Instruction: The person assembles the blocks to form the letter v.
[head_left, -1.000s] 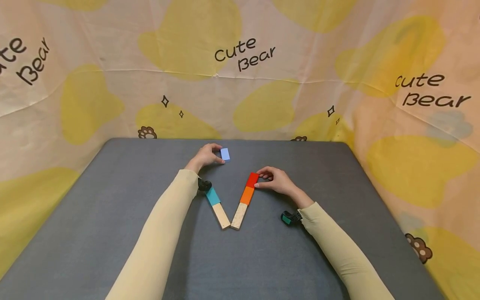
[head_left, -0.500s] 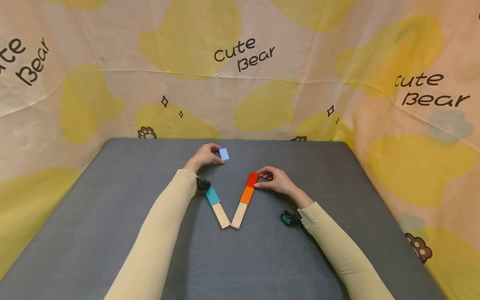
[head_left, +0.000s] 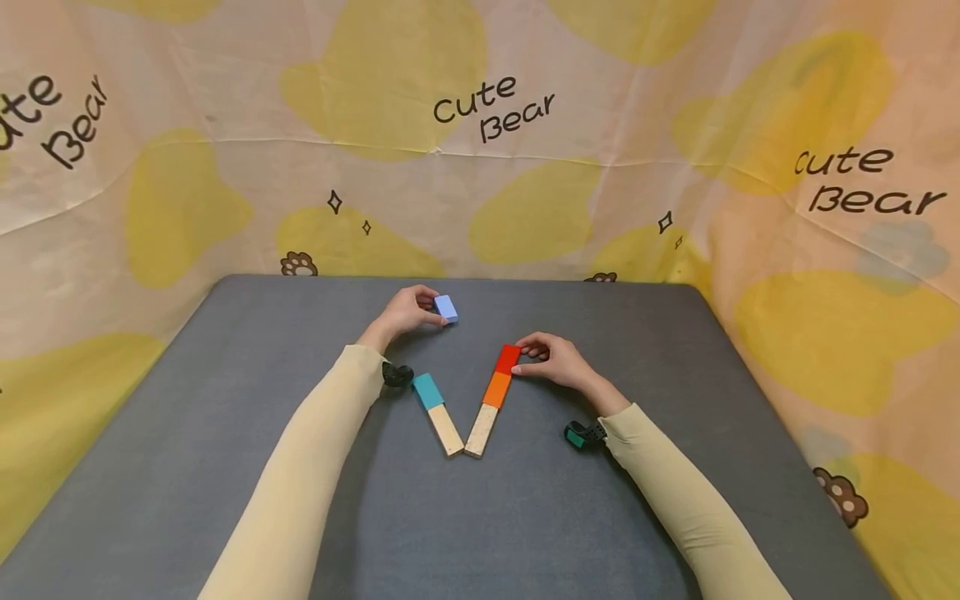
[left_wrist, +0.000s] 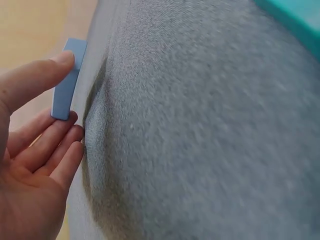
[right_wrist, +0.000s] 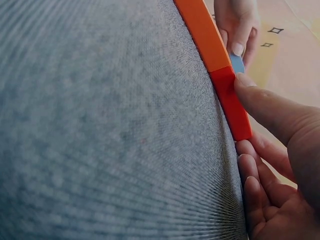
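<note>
My left hand (head_left: 407,311) pinches a light blue block (head_left: 446,308) between thumb and fingertips, near the table's far edge. The left wrist view shows the thumb at one end of this blue block (left_wrist: 69,85) and a finger at the other. My right hand (head_left: 557,362) holds a red block (head_left: 507,359) the same way, thumb and fingers at its ends. That red block (right_wrist: 232,102) lies end to end with an orange block (head_left: 497,389) and a plain wooden block (head_left: 481,430). Opposite, a teal block (head_left: 428,391) meets another plain wooden block (head_left: 446,430), making a V.
The blocks lie on a grey cloth-covered table (head_left: 480,533). A patterned curtain (head_left: 405,183) rises behind it and at both sides. Black straps sit on both wrists; the left wrist strap (head_left: 397,375) is close beside the teal block.
My left hand has shifted slightly left with the light blue block, which has turned a little. More of the teal block now shows. The right hand stays at the red block.
</note>
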